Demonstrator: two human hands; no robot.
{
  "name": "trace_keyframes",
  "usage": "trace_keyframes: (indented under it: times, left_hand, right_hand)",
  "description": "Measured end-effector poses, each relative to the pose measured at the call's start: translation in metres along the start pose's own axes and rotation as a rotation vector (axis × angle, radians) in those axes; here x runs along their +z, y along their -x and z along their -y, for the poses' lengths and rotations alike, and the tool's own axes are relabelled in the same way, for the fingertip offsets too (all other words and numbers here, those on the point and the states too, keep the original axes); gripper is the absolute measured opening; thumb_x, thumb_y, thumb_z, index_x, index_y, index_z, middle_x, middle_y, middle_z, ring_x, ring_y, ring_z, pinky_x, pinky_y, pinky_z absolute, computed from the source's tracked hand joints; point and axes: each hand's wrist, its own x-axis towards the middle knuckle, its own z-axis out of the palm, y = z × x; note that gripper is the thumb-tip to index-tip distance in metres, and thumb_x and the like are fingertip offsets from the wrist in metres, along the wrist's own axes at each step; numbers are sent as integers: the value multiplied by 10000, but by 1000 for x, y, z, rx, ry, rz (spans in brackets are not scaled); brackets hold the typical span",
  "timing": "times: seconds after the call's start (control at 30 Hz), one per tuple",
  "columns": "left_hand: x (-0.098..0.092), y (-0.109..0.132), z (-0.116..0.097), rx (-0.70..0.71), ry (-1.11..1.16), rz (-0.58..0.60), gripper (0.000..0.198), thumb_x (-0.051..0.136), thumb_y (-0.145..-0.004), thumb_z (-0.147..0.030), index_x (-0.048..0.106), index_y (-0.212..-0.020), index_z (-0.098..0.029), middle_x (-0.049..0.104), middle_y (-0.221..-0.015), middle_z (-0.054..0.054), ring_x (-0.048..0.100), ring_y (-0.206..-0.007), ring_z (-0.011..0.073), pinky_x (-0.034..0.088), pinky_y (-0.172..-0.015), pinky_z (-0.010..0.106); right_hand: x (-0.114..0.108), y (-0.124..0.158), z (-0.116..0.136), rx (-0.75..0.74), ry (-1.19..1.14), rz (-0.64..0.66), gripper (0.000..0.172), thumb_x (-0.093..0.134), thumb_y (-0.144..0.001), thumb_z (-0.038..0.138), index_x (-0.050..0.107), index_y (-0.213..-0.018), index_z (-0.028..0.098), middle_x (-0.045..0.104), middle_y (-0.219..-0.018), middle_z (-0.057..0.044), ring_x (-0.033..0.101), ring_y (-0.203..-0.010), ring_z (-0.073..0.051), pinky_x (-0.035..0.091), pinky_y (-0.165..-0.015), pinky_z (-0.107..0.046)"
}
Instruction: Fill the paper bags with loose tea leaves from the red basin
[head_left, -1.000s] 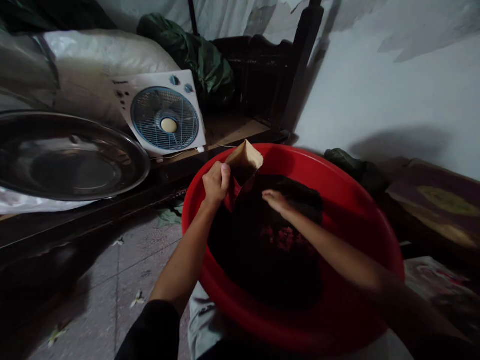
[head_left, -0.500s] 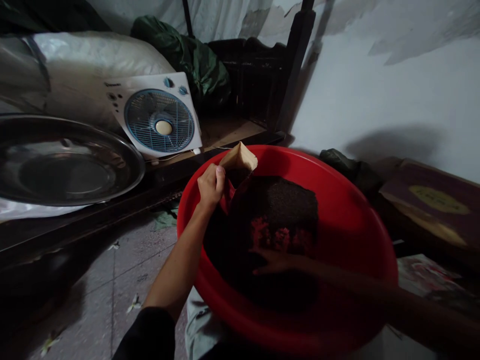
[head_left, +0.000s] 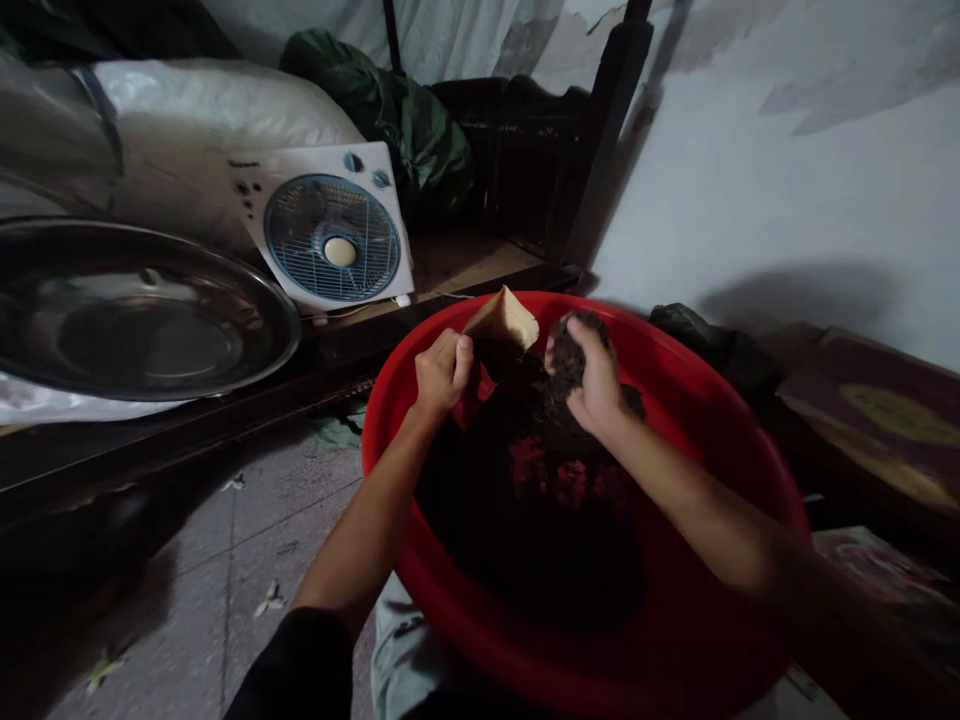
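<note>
Left hand (head_left: 442, 372): fist clenched on the left edge of the paper bag (head_left: 504, 315), thumb on top, fingers wrapped, no visible gap. Bag sits just right of that fist, mouth up and gaping, tan lining showing, red outer side below the mouth; some dark material visible inside. Right hand (head_left: 600, 382): partly curled, fingers held apart from the thumb by the dark clump (head_left: 568, 366) filling the grip. Thumb crosses the near face, fingertips show at the clump's left, rest of the fingers hidden behind it. Texture reads crumbly, soil-like; can't confirm what it is. Right grip is just right of the bag mouth; can't tell if clump and bag touch. More dark crumbly material (head_left: 556, 412) directly below the right grip. Below both grips, reddish patches (head_left: 570, 483) in deep shadow, too dark to identify. Both hands are over the red tub (head_left: 739, 440); its rim runs around beyond and below them. Box fan (head_left: 332, 240) is up and left of the left fist, steel basin (head_left: 142, 335) farther left, both well apart from either grip.
</note>
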Motion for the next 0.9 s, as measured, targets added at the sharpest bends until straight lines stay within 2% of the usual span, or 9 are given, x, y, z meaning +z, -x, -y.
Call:
trace_keyframes:
  times: [0.1, 0.23, 0.4, 0.57, 0.67, 0.77, 0.8, 0.87, 0.9]
  left_hand:
    - [0, 0, 0, 54, -42, 44, 475, 244, -1042, -435, 529, -740, -205, 502, -657, 18, 503, -590, 140, 355, -566, 300]
    - [-1, 0, 2, 82, -38, 66, 451, 252, -1038, -423, 512, -734, -215, 492, -641, 20, 488, -565, 144, 341, -538, 307]
    - [-1, -1, 3, 66, -33, 44, 465, 254, -1041, -435, 454, -685, -213, 462, -622, 7, 461, -544, 132, 323, -529, 305]
    - [0, 0, 2, 53, -39, 41, 469, 266, -1041, -441, 462, -686, -206, 471, -622, 2, 445, -541, 122, 307, -538, 296]
    - [0, 0, 2, -4, -76, 2, 492, 263, -1039, -458, 481, -681, -201, 480, -623, 5, 436, -540, 123, 286, -540, 299]
    - [-1, -1, 4, -98, -91, -57, 497, 253, -1036, -488, 496, -712, -198, 487, -642, 9, 447, -573, 132, 287, -564, 294]
    - [-2, -2, 5, -135, -90, -67, 493, 255, -1034, -497, 497, -724, -198, 488, -651, 8, 449, -585, 134, 292, -574, 291]
    - [-4, -3, 6, -197, -93, -68, 491, 261, -1028, -517, 493, -734, -199, 483, -663, 4, 443, -596, 133, 298, -588, 285]
    - [-5, -4, 6, -220, -101, -60, 497, 258, -1026, -527, 491, -733, -199, 481, -668, 3, 441, -599, 132, 300, -592, 282]
  right_hand:
    - [34, -33, 18, -43, -160, -9, 322, 700, -759, 480, 569, -895, 219, 593, -752, 32, 593, -640, -116, 540, -603, -260]
    - [56, -68, 7, -102, -66, 96, 392, 627, -832, 496, 585, -1083, 199, 638, -925, -15, 671, -914, -176, 574, -773, -350]
    - [63, -80, -16, -116, -84, 108, 434, 745, -729, 380, 615, -1100, 197, 665, -1018, -25, 672, -986, -185, 568, -866, -380]
    - [57, -79, -5, -110, -13, 157, 373, 731, -721, 346, 657, -1058, 204, 692, -1064, -35, 665, -1036, -187, 536, -948, -387]
    - [35, -74, 0, -177, 110, 126, 329, 696, -762, 361, 667, -1061, 224, 698, -1082, -26, 659, -1058, -180, 506, -981, -401]
    - [-12, -51, -14, -218, 438, 71, 302, 626, -812, 445, 680, -1004, 218, 710, -1061, -46, 652, -1048, -196, 471, -1022, -426]
    - [-33, -38, -21, -162, 613, 141, 336, 612, -810, 481, 690, -987, 206, 714, -1072, -67, 645, -1068, -219, 459, -1036, -440]
    - [-77, -7, -33, 154, 987, 542, 453, 636, -762, 546, 713, -1058, 212, 710, -1157, -89, 643, -1102, -258, 461, -1038, -449]
    - [-99, 9, -36, 261, 1038, 647, 495, 727, -676, 529, 740, -1048, 203, 726, -1138, -111, 668, -1063, -299, 497, -990, -466]
